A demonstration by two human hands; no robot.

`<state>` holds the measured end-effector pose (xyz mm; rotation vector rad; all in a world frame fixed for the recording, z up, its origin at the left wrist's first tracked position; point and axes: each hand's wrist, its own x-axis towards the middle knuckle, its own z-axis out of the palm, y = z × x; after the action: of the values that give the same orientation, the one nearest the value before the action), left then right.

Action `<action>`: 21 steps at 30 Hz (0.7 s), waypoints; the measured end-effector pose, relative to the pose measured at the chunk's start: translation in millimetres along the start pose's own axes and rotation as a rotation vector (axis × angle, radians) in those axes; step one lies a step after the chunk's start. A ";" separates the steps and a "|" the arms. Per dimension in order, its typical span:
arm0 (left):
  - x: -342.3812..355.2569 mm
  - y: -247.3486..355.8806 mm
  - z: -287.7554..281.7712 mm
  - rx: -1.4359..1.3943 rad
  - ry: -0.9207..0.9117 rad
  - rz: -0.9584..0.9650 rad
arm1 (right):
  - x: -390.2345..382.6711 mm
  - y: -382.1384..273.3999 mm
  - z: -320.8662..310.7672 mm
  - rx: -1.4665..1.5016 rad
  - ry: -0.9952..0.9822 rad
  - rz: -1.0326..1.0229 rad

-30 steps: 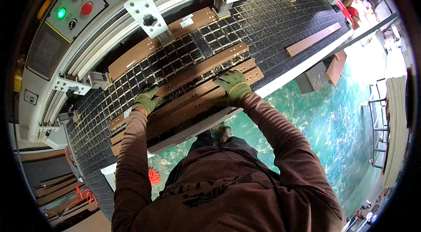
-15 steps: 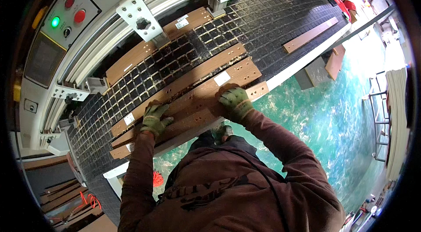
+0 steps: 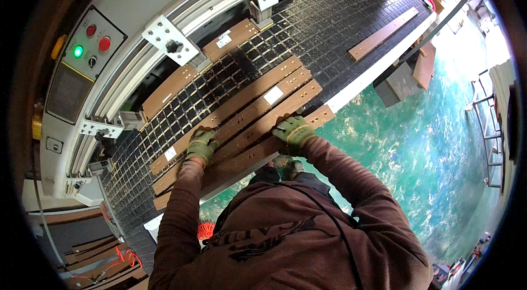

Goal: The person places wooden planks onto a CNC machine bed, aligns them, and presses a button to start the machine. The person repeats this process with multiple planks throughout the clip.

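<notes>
Several brown wooden planks with drilled holes (image 3: 248, 88) lie side by side on a black gridded bed (image 3: 317, 26) in the head view, two bearing white labels. My left hand (image 3: 202, 145), in a green glove, has its fingers curled on the middle planks toward their left part. My right hand (image 3: 292, 133), gloved alike, grips the near planks toward their right part, fingers bent over a board beside the bed's white front edge (image 3: 379, 71).
Clamp brackets on a rail (image 3: 171, 43) line the back, with boards (image 3: 228, 37) beneath. A control panel (image 3: 92, 44) is upper left, a lone plank (image 3: 382, 34) on the right. Boards (image 3: 423, 68), a metal rack (image 3: 486, 131) and red hoses (image 3: 125, 258) surround the bed.
My right hand has moved toward the front edge and my left hand rightward and nearer. The planks have shifted and fanned apart, baring a near one's end and a label. The view has turned slightly.
</notes>
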<state>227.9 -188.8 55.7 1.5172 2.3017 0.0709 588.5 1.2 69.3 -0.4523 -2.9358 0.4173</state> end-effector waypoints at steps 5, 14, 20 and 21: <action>-15.7 44.9 -15.2 0.206 -0.090 -0.029 | -2.9 4.3 14.0 0.011 -0.047 -0.010; -50.5 14.1 2.1 0.038 0.175 0.174 | 19.9 8.2 3.3 0.027 0.052 0.005; -132.5 18.1 43.0 0.249 0.149 0.089 | 26.1 20.3 32.0 0.013 0.176 0.005; -141.3 5.6 60.4 0.229 0.178 0.007 | 31.3 9.3 17.8 0.014 0.225 0.035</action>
<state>301.9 -322.9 41.5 1.6914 2.5168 -0.0612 558.2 15.1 52.7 -0.5128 -2.7100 0.3647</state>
